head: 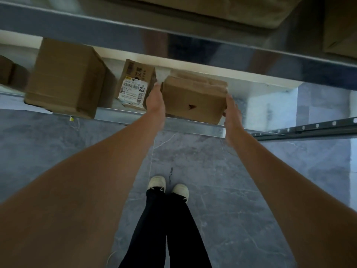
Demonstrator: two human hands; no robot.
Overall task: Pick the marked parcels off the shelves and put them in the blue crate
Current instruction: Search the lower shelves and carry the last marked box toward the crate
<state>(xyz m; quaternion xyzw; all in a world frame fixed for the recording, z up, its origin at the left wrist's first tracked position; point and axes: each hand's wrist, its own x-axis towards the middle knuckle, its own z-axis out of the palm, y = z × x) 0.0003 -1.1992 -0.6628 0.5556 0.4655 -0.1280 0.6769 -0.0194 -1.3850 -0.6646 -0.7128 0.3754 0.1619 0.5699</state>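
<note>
Nearest, we see our own legs in black trousers (170,229) and two pale shoes (168,185) standing on a grey marbled floor (241,190). Our bare forearms stretch up and forward from both lower corners toward a metal shelf (193,126).

At the shelf edge our two hands hold a small brown box (193,98) between them. The left hand (155,102) lies flat against the box's left side, fingers straight and pointing away from us, their tips hidden behind the box's corner. The right hand (232,111) presses the box's right side in the same way, fingers extended along the cardboard; we cannot tell whether the thumb hooks underneath. The box has a small dark red mark (192,106) on the face turned to us, and it sits at the front lip of the shelf, partly overhanging the rail. Whether it rests on the shelf or is lifted just clear, we cannot tell.

Just left of it, touching our left hand, stands a narrower carton (138,82) bearing a white shipping label (133,89) with the number 69. Further left sits a large plain carton (65,78), and at the far left edge another dark box (9,72) shows in part.

Above runs a grey shelf beam (173,33), with blurred brown parcels (193,8) on the level over it.
</note>
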